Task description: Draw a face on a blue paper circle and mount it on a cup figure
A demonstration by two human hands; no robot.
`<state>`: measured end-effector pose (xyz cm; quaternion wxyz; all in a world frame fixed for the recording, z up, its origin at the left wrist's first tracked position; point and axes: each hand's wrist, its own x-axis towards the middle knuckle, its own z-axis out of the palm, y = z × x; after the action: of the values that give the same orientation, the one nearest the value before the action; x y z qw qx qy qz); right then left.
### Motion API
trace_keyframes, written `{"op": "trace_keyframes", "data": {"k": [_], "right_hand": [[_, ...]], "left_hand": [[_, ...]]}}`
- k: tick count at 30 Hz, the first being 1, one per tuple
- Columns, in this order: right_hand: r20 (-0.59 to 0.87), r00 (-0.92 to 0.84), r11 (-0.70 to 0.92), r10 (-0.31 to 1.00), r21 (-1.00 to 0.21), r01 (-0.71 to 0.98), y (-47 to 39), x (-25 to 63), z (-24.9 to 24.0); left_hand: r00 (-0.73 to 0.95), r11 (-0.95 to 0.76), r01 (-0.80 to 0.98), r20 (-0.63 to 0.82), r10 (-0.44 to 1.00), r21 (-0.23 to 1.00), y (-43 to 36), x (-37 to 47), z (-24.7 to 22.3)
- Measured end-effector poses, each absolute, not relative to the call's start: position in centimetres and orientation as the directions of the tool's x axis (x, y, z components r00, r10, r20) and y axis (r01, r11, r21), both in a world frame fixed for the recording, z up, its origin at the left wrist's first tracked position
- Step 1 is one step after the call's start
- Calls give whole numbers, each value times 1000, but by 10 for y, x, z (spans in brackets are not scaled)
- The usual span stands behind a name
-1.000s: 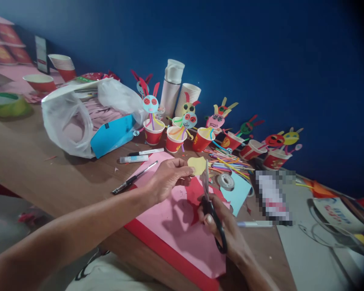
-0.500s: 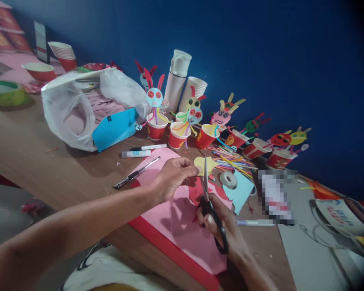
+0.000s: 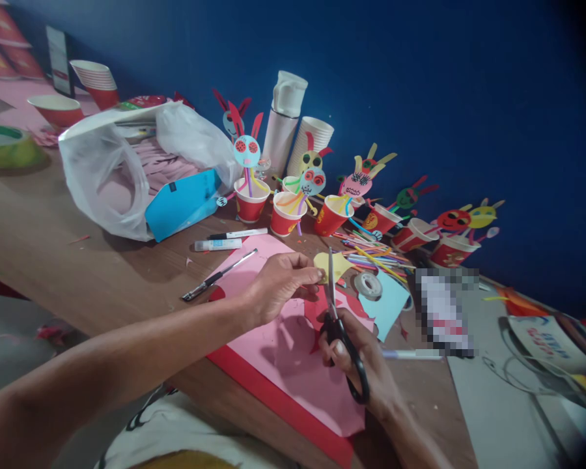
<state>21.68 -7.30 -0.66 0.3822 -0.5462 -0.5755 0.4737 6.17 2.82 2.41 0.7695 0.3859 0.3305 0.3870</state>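
A small piece of yellow paper (image 3: 339, 266) is pinched between the thumb and fingers of my left hand (image 3: 283, 286). My right hand (image 3: 359, 355) grips black-handled scissors (image 3: 354, 371), their blades pointing away from me and lying across the yellow paper. Below both hands lies a sheet of pink paper (image 3: 293, 371) with a red sheet (image 3: 273, 397) under it. Red paper scraps (image 3: 346, 301) rest on the pink sheet beneath the scissors. Whether the blades are fully closed is hard to make out.
Behind my hands stand several red paper cups (image 3: 286, 223) with paper-faced straw figures. Loose coloured straws (image 3: 371, 251), a tape roll (image 3: 368, 284) and light blue paper (image 3: 385, 306) lie to the right. Leftward are a pen (image 3: 219, 275), a glue stick (image 3: 218, 245) and a plastic bag (image 3: 102, 189).
The yellow paper has turned slightly in my left hand, and its right edge now looks more pointed beside the blades. The view has shifted a little.
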Motion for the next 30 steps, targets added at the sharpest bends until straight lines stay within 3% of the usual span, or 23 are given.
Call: {"op": "trace_keyframes", "data": {"k": [16,30], "right_hand": [[-110,-120,-92,987,-985,145,-73,214,-3],[-149,-72,-137,986,-979,154,-74,214,-4]], "left_hand": [[487,422,-321,-235,841,848,29,62,24],[500,443,-314,-251,829,840,29,60,27]]}}
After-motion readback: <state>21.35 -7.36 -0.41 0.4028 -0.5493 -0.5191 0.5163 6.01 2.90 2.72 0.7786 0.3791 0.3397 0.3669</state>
